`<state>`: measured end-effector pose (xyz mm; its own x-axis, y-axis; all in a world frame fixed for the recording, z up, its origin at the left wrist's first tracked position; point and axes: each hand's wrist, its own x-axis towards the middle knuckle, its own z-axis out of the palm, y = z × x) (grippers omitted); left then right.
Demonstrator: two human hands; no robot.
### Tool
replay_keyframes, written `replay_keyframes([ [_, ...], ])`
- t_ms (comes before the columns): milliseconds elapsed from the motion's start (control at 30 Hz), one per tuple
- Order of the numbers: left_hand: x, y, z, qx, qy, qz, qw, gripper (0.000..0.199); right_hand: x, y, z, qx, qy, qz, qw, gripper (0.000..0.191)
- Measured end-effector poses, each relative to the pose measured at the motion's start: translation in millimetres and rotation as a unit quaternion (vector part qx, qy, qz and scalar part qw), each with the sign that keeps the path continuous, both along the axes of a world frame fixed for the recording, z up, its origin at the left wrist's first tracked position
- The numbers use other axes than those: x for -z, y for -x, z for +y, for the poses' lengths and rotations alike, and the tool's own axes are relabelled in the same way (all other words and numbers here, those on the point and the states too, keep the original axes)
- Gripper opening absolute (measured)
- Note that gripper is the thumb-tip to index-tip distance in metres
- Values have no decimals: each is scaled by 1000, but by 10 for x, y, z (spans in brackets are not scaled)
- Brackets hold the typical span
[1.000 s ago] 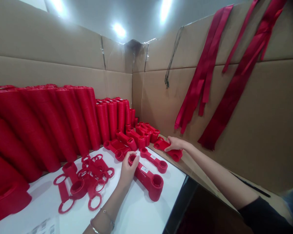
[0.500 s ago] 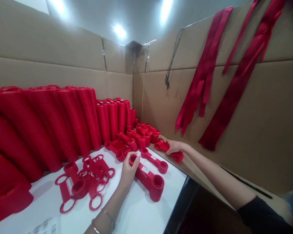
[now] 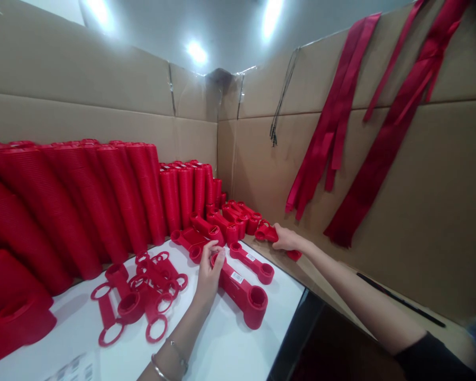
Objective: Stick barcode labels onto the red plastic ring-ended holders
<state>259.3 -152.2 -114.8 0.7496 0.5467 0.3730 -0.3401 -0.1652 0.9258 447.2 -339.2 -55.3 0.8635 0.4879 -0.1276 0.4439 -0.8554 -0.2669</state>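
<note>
My left hand [image 3: 210, 269] is curled round the far end of a thick stack of red ring-ended plastic pieces [image 3: 240, 293], which lies on the white tabletop with a barcode label on top. Farther off to the right, my right hand [image 3: 287, 238] is closed over a red ring-ended piece [image 3: 266, 232] on the cardboard ledge. Its palm and fingers hide the middle of that piece. Between the two hands lies a thinner labelled red stack [image 3: 250, 261]. Several short red stacks [image 3: 228, 225] crowd together just beyond my left hand.
Tall red stacks [image 3: 130, 196] line the left cardboard wall. Loose flat red pieces [image 3: 154, 296] lie in a heap left of my left hand. Red ribbons [image 3: 388, 137] and dark cords [image 3: 282, 100] hang on the right cardboard wall. The table's dark edge [image 3: 291, 333] runs along the right.
My right hand has shifted slightly to the right over the red piece, whose near end now shows less. My left hand keeps its place on the thick stack. The view has moved a little.
</note>
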Motion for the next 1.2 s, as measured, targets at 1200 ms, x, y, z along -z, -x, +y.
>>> replay_keyframes([
  [1200,-1366,490,183,-36,170,-262,949,43,-884,1919,827,-222,-503,147,822,38],
])
